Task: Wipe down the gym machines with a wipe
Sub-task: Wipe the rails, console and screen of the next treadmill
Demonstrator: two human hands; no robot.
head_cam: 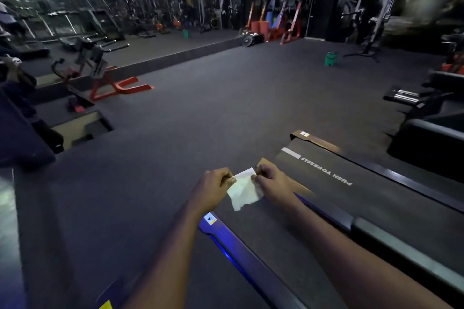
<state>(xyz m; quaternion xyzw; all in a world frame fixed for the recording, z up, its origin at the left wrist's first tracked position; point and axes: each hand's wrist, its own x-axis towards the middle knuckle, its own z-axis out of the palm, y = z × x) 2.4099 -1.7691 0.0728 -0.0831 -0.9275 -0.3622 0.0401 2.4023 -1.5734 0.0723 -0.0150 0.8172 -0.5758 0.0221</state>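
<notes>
A white wipe (244, 189) hangs between both hands in the lower middle of the head view. My left hand (213, 187) pinches its upper left corner and my right hand (272, 183) pinches its upper right edge. Both hands are held above the rear end of a treadmill (351, 198), whose black belt carries the words "PUSH YOURSELF". A blue-lit side rail (233, 246) of the nearer treadmill runs under my left forearm.
Dark rubber floor (200, 108) stretches ahead. A red-framed bench (100, 78) stands at the left by a mirrored wall. A green bucket (331, 59) sits on the floor at the far right. Black machines (431, 133) crowd the right edge, and red racks (276, 22) stand at the back.
</notes>
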